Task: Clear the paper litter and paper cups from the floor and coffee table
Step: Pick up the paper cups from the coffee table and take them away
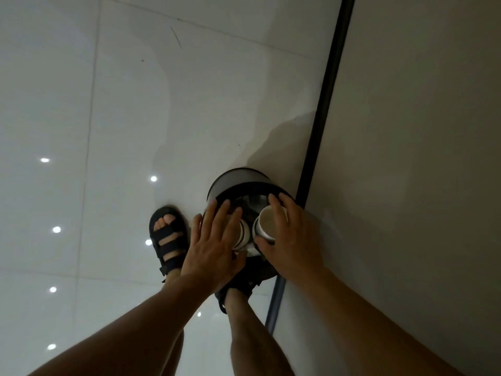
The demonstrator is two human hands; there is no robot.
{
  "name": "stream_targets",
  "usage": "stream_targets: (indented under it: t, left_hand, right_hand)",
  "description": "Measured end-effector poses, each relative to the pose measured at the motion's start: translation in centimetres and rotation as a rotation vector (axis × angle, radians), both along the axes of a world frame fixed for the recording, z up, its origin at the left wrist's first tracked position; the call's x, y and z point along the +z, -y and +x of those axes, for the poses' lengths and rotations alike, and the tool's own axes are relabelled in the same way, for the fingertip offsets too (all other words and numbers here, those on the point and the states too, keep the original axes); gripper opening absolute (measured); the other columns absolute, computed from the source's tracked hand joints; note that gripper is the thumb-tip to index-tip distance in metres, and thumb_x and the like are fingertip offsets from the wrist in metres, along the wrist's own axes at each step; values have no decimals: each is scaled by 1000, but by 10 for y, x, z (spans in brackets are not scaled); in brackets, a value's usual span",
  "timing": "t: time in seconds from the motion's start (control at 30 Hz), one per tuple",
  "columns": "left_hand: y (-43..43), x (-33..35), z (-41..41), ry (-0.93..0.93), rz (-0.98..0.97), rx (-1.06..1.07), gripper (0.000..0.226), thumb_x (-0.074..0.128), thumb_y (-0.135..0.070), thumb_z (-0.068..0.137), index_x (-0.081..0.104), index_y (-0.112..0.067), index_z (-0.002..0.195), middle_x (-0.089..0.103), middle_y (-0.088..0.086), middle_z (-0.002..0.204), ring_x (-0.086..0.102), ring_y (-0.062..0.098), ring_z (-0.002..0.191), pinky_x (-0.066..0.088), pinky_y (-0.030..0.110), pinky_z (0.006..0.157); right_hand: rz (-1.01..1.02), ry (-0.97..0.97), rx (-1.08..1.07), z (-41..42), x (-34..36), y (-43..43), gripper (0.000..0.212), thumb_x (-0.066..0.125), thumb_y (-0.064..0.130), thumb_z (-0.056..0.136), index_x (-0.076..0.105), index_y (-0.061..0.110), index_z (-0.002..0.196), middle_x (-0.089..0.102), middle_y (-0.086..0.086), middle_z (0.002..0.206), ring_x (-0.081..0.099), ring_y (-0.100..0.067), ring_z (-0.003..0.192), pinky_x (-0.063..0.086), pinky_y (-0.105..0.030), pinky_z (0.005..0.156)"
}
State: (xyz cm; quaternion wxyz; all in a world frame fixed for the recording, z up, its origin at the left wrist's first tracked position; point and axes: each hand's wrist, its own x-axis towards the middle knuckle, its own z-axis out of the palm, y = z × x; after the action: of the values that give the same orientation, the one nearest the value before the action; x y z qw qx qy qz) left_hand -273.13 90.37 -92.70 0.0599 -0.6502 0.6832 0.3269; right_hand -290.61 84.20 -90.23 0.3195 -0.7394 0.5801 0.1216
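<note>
My left fingers [222, 215] clasp stacked cups [242, 234], right fingers [284, 206] one paper cup [267, 222]; dropped together, either may glance off the bin [233, 180] rim.

Over the round bin [236, 181] at the floor's [135, 104] wall edge, the left hand [214, 248] holds stacked cups [244, 234]; the right hand [294, 240] grips one paper cup [268, 221].
</note>
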Motion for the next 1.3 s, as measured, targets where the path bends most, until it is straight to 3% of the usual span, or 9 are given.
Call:
stream_targets:
  t: [0.1, 0.23, 0.4, 0.6, 0.67, 0.77, 0.83, 1.03, 1.3]
  left_hand:
    - [-4, -6, -1, 63, -1, -33, 91, 40, -63, 82, 5, -17, 152, 4, 16, 159, -4, 34, 147, 9, 56, 113]
    - [-7, -13, -4, 70, 4, -47, 90, 30, -68, 83, 8, -16, 153, 2, 18, 159, -2, 35, 147, 10, 56, 116]
    - [-11, -21, -3, 99, 3, -97, 89, 28, -71, 84, 7, -19, 153, -2, 18, 159, -6, 36, 147, 5, 55, 116]
    - [-6, 4, 4, 106, 81, -95, 95, 15, -79, 82, -16, -22, 151, -25, 12, 157, -27, 28, 143, -7, 52, 116]
    - [-5, 28, 16, 91, 86, -60, 94, 14, -79, 83, -14, -22, 151, -23, 11, 157, -27, 27, 143, -6, 54, 116]
    - [-9, 76, 44, 85, 75, -17, 88, 13, -74, 86, -16, -22, 150, -21, 8, 158, -27, 26, 143, 0, 55, 117]
    - [-13, 112, 67, 99, 67, -1, 85, 8, -73, 86, -19, -23, 149, -22, 7, 158, -29, 24, 142, -1, 53, 117]
    - [-21, 217, 140, 167, 51, 118, 83, 4, -72, 84, -16, -27, 150, -29, 2, 155, -37, 23, 137, -10, 50, 116]
    - [-123, 370, 196, 268, -1, 473, 79, 5, -70, 87, -14, -27, 151, -22, 2, 158, -29, 25, 142, -5, 52, 117]
  right_hand:
    - [-58, -87, 163, -6, -1, -4, 95, 59, 63, 83, 16, 20, 156, 14, -13, 162, 17, -35, 148, 33, -54, 108]
    - [-22, -179, 249, -7, -10, -12, 102, 62, 61, 81, 9, 19, 157, -1, -14, 164, -2, -35, 150, 27, -62, 111]
    - [-12, -255, 216, 5, -19, -21, 114, 68, 64, 73, 5, 19, 157, -4, -17, 163, -8, -37, 149, 22, -63, 113]
    - [38, -259, 214, 8, 9, -20, 114, 60, 67, 77, -9, 23, 156, -13, -12, 163, -18, -31, 148, 10, -60, 115]
    - [36, -240, 200, 17, 34, -23, 116, 65, 62, 76, -9, 23, 156, -12, -11, 162, -15, -32, 149, 13, -60, 116]
    - [76, -269, 232, 35, 82, -24, 113, 55, 63, 83, -30, 27, 147, -27, -8, 158, -25, -30, 146, 11, -59, 118]
    - [87, -282, 249, 53, 115, -21, 110, 50, 65, 85, -35, 29, 145, -26, -8, 160, -26, -30, 146, 9, -58, 118]
    - [47, -218, 334, 122, 215, -14, 96, 48, 65, 86, -14, 32, 153, -14, -4, 163, -17, -28, 149, 5, -56, 117]
    - [-73, -154, 511, 181, 352, -53, 94, 42, 70, 87, -13, 34, 153, -16, -2, 163, -18, -27, 149, 6, -56, 117]
